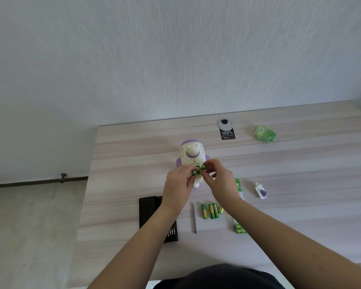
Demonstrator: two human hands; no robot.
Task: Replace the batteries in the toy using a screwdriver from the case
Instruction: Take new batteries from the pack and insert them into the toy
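A white and purple toy point(191, 154) lies on its front in the middle of the wooden table point(123, 159), its battery bay facing up. Both hands hover over that bay, pinching green batteries point(198, 171) between their fingertips: my left hand point(178, 185) holds one end, my right hand point(219, 180) the other. Several more green batteries point(211, 210) lie on the table near me, beside a slim grey screwdriver point(195, 217). The black screwdriver case point(154, 213) lies open, partly under my left forearm. The toy's small white and purple battery cover point(261, 191) rests to the right.
A green battery pack box point(240, 228) lies under my right forearm. Crumpled green wrapping point(264, 133) and a black tag over a round cable grommet point(226, 130) are near the back edge. The table's left edge drops to the floor; a white wall stands behind.
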